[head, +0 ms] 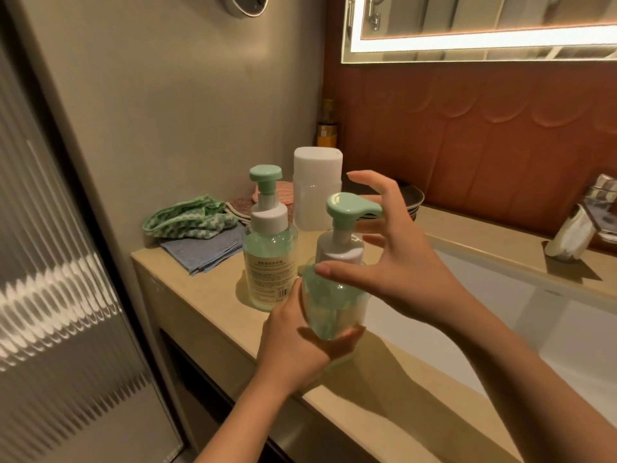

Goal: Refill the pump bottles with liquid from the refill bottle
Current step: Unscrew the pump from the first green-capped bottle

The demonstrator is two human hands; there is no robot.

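My left hand [293, 342] grips the lower body of a clear pump bottle [334, 305] with a green pump head and white collar, held tilted just above the counter. My right hand [397, 259] hovers around the bottle's collar with fingers spread and slightly bent; the thumb tip lies by the shoulder of the bottle, and I cannot tell if it touches. A second pump bottle [268, 248], labelled and holding pale green liquid, stands upright on the counter behind. The white, translucent refill bottle [317, 188] stands capped further back.
The beige counter [200, 295] ends at a front edge below my arms. Folded cloths [197, 228] lie at its back left. A white sink basin [500, 312] opens to the right, with dark plates [412, 198] and a chrome tap [597, 198] behind it.
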